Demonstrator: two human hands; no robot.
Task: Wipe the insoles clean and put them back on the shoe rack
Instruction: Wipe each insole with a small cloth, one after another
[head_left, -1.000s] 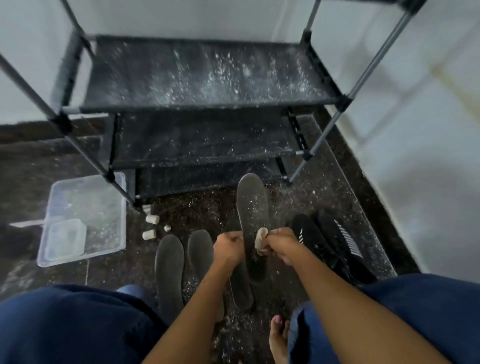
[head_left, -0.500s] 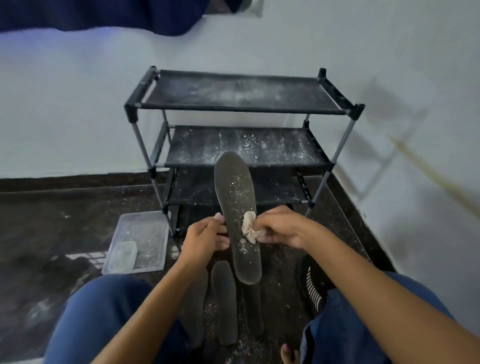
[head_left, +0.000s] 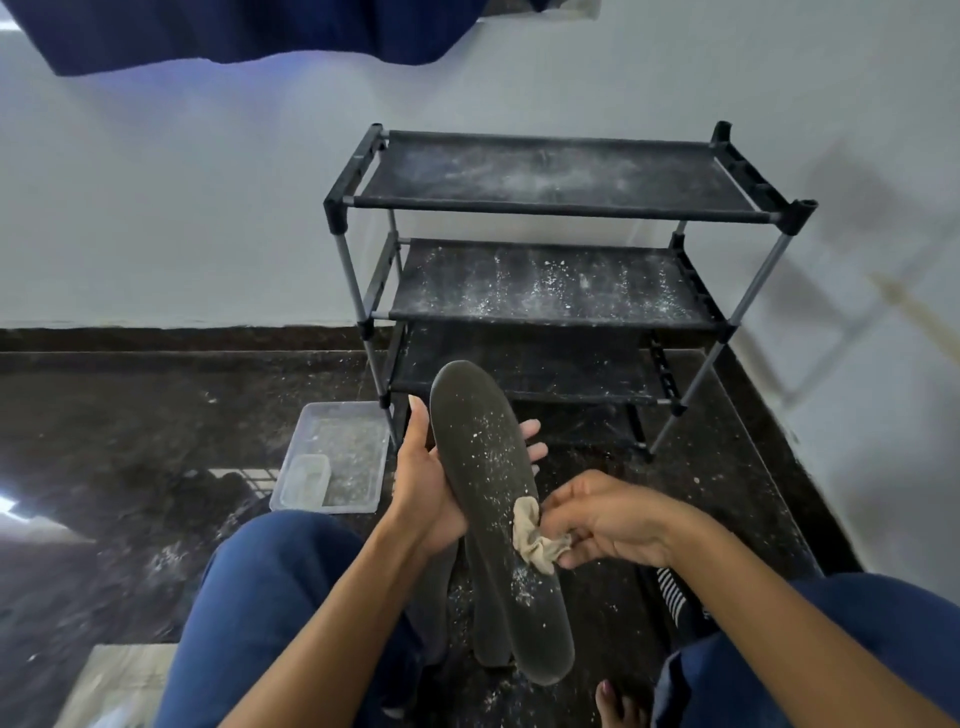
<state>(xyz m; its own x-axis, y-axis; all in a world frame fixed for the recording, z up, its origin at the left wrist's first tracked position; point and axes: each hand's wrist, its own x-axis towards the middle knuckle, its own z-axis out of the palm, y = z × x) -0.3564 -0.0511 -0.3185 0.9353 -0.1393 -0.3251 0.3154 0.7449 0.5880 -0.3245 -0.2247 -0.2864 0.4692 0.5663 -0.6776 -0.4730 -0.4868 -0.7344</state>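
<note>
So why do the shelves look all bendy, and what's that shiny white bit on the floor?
Head view: the wide lens bends the shoe rack and wall lines toward the edges; the bright patch on the dark floor at far left is glare from light; the insole and both hands look fairly sharp.

Dark grey insole (head_left: 488, 467), and it's flecked with white specks all along its middle and lower half. The cloth (head_left: 535, 535) against it is pale beige. Shoe rack (head_left: 550, 208): black shelves dusted with white powder, grey metal legs. Clear plastic tray (head_left: 337, 457) beside it, speckled with the same white grit. The floor (head_left: 130, 441) is dark, mottled brown-black stone. Trousers (head_left: 270, 597) are navy blue. Black shoe (head_left: 672, 597) with white stripes at lower right. Wall (head_left: 182, 208) is white.
</note>
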